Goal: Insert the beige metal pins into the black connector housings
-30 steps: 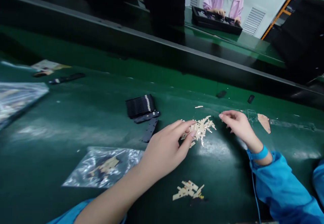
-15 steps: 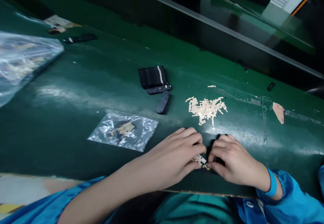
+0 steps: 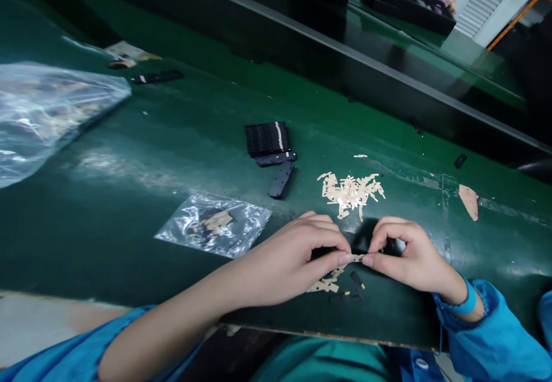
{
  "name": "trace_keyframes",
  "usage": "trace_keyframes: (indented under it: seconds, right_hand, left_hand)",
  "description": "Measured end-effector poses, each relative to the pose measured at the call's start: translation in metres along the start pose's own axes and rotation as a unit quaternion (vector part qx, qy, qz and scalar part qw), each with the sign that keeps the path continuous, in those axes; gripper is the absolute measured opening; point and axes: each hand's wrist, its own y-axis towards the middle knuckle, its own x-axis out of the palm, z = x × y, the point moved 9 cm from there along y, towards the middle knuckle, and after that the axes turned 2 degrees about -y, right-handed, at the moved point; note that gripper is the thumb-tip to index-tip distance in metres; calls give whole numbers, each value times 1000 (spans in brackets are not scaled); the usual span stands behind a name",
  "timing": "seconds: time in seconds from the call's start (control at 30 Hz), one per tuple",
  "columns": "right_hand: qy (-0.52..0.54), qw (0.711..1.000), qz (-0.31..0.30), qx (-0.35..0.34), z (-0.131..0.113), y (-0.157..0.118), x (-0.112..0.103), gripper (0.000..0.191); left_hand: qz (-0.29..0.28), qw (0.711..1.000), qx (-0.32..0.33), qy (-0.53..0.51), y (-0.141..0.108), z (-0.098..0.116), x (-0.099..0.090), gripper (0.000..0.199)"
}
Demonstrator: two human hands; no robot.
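Observation:
My left hand (image 3: 304,258) and my right hand (image 3: 403,255) face each other near the table's front edge, thumb and fingers of each pinched. Between their fingertips is a small, thin beige strip (image 3: 356,258), one end in each pinch. Beneath my left hand lie more flat beige pieces (image 3: 325,285) with small holes, partly hidden by it. Just in front of the hands are small black parts (image 3: 357,281) with yellowish tips. Beyond them, a loose heap of small beige strips (image 3: 351,192) is spread on the green tabletop (image 3: 207,117).
A stack of black plastic pieces (image 3: 267,138) stands mid-table, with a loose black piece (image 3: 282,180) beside it. A clear zip bag (image 3: 248,229) lies left of my hands; a larger plastic bag (image 3: 52,140) is farther left. Across a dark ledge, a person's hands work over a black tray (image 3: 407,2).
My hands have risen slightly away from the table edge, with the beige strip now showing between them. Small black parts and beige pieces below are uncovered. The camera view has shifted.

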Motion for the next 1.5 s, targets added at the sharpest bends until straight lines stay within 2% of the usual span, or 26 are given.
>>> trace_keyframes:
  seconds: [0.17, 0.27, 0.33, 0.4, 0.47, 0.53, 0.6, 0.67, 0.73, 0.8, 0.87, 1.0, 1.1, 1.33, 1.5]
  right_hand:
    - [37, 997, -62, 35, 7, 8, 10, 11]
    - [47, 994, -90, 41, 10, 12, 11, 9]
    - [50, 994, -84, 40, 11, 16, 4, 11]
    - [59, 996, -53, 44, 14, 19, -9, 13]
    - [69, 996, -15, 51, 17, 21, -20, 13]
    - [73, 996, 11, 49, 16, 24, -25, 14]
    - [72, 996, 25, 39, 12, 28, -25, 16]
    - [77, 996, 35, 23, 6, 32, -22, 16]
    - [86, 995, 41, 8, 0, 35, -19, 14]
    - [92, 995, 49, -2, -2, 37, -18, 13]
    - [91, 994, 61, -6, -2, 37, -20, 12]
    - [79, 992, 95, -14, 2, 39, -24, 11]
    - [64, 991, 120, -19, 5, 40, -25, 10]
    - [24, 988, 149, -32, 1, 41, -26, 16]
    - [4, 986, 164, -36, -2, 39, -26, 16]
  left_hand:
    - [-14, 1000, -8, 22, 5, 2, -1, 27]
    - [-25, 998, -36, 43, 7, -5, 1, 32]
    - [-52, 996, -58, 51, 6, -11, 8, 33]
    - [-69, 994, -60, 65, 4, -14, 14, 25]
    - [-45, 995, -39, 77, 5, -10, 12, 8]
    - [15, 998, -20, 51, 10, -3, 3, 24]
    - [86, 996, -18, -16, 16, 1, -13, 19]
    - [141, 987, -26, -70, 23, 3, -28, 27]
    - [147, 985, -27, -81, 32, 6, -37, 32]
    - [116, 991, -19, -71, 42, 8, -36, 30]
    - [114, 990, -23, -75, 48, 6, -36, 26]
    - [200, 973, -62, -101, 48, -11, -45, 21]
    - [207, 974, -51, -73, 47, -12, -45, 20]
    - [147, 984, 70, 66, 39, 7, -34, 30]
    - [145, 971, 85, 169, 35, 9, -31, 32]
